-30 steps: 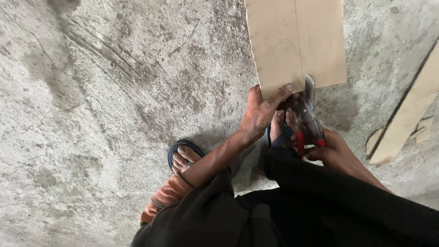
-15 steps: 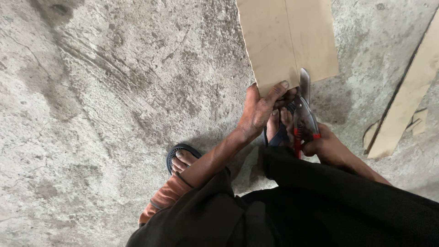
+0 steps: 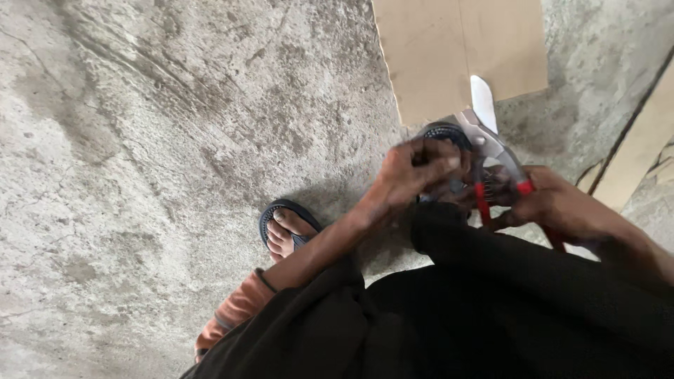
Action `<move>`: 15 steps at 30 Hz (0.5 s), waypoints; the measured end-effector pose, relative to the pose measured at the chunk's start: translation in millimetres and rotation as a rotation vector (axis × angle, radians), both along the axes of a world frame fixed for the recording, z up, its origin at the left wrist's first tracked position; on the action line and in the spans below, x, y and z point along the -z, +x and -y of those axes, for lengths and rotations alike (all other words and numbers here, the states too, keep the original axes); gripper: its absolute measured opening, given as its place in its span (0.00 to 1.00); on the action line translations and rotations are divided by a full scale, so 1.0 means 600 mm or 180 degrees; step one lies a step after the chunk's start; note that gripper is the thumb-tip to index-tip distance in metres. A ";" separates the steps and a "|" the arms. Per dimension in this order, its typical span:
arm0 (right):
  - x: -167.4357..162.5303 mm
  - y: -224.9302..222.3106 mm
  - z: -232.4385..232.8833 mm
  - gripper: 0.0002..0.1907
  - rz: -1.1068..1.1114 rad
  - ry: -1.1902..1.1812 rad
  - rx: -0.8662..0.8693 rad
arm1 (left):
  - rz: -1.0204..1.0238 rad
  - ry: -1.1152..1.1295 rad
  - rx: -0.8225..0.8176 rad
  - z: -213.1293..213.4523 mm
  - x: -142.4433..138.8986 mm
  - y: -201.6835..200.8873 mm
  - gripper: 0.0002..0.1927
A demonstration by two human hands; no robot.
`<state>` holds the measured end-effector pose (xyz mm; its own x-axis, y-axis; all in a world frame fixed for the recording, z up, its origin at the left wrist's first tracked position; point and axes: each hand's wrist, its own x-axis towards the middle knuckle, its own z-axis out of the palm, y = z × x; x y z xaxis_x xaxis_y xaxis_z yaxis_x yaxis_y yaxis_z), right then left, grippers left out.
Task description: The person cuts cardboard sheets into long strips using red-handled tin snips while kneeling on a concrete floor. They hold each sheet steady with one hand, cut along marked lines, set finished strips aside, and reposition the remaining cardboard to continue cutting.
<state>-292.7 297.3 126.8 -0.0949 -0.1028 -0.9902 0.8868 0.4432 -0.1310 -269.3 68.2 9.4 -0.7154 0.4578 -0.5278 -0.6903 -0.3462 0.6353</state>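
A flat tan sheet lies on the concrete floor at the top of the view. My right hand grips the red handles of a pair of metal snips, whose blade tip rests over the sheet's near edge. My left hand hovers just below that edge, beside the snips, fingers curled and blurred; it holds nothing I can make out. My sandalled right foot sits under the hands, mostly hidden.
Rough grey concrete floor fills the left. My left foot in a dark sandal stands near centre. A pale wooden board lies diagonally at the right edge. Black trousers cover the bottom.
My left hand has let go of the sheet's near edge and pulled back toward me. The snips stay at the edge, held by my right hand.
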 end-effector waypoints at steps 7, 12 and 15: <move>-0.008 0.084 -0.161 0.29 0.0103 0.0404 -0.0174 | -0.0817 -0.0886 0.1347 0.030 -0.056 0.019 0.20; 0.036 0.012 -0.067 0.11 -0.0879 0.0301 -0.0452 | -0.0824 0.0427 0.0706 0.042 -0.097 -0.015 0.32; 0.063 -0.062 0.062 0.12 -0.1785 0.0183 -0.1144 | -0.0199 0.0522 -0.0584 0.070 -0.105 -0.052 0.19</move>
